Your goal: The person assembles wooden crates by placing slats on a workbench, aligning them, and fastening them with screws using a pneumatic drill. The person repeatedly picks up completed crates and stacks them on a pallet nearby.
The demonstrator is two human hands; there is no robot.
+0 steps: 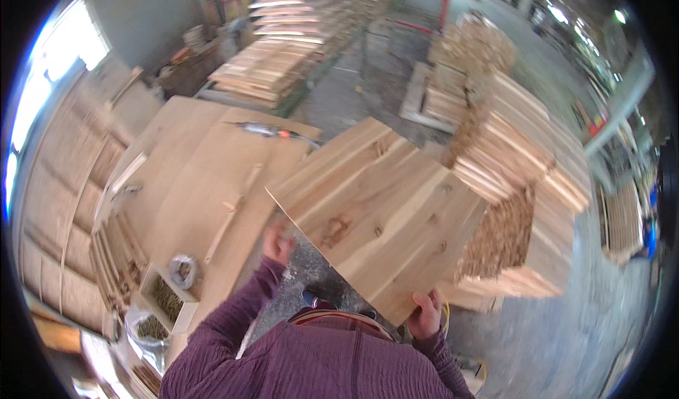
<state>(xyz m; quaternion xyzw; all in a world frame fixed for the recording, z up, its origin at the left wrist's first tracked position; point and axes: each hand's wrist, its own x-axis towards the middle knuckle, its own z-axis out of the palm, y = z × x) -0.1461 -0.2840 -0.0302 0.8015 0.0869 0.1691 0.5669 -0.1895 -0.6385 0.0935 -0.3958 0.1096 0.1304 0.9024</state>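
I hold a wide panel of joined light wooden boards (378, 212) flat in front of me, above the floor. My left hand (277, 243) grips its near left edge, beside the plywood worktable (205, 180). My right hand (425, 313) grips the panel's near right corner. Both arms wear purple sleeves. The panel hides the floor and part of the stack beneath it.
A tall stack of wooden boards (523, 187) stands at the right. A power tool with a cable (265, 130) lies at the worktable's far edge. A box of nails (166, 296) and a wire coil (184, 268) sit at its near end. More stacked boards (265, 70) lie beyond.
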